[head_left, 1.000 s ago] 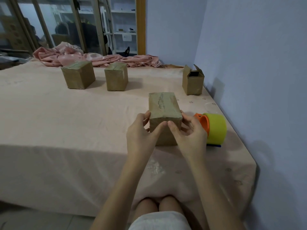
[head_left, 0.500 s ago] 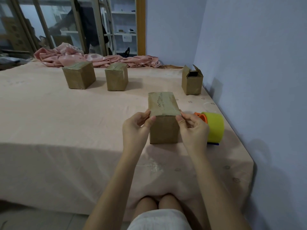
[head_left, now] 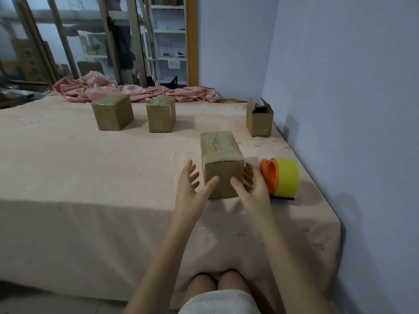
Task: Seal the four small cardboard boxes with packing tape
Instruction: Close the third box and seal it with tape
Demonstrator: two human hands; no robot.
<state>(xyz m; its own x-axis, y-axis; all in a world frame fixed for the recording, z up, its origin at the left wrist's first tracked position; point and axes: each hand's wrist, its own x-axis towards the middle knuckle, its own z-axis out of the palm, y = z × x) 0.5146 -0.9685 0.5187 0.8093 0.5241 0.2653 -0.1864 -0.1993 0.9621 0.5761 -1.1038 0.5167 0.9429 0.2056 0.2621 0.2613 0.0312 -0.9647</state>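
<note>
Head view. The near box [head_left: 221, 164] stands on the pink-covered surface [head_left: 90, 177] directly ahead of the person, its flaps closed and a glossy film of tape apparently across its top, which suggests its sealing is finished or nearly so. The left hand [head_left: 189, 184] and right hand [head_left: 251, 184] flank it with fingers spread and palms turned inward, gripping nothing; the thumbs lie over its front face, though contact cannot be confirmed. This bracketing pose is probably for smoothing the tape or steadying the box. The tape dispenser [head_left: 281, 177] (orange core, yellow roll) lies on its side just beside the right hand, within easy reach for the next strip. Two sealed boxes, one at far left [head_left: 112, 113] and one centre [head_left: 161, 114], sit well apart from the work area, presumably set aside as done. The open box [head_left: 259, 118] near the wall has its flaps up, evidently awaiting tape.
</note>
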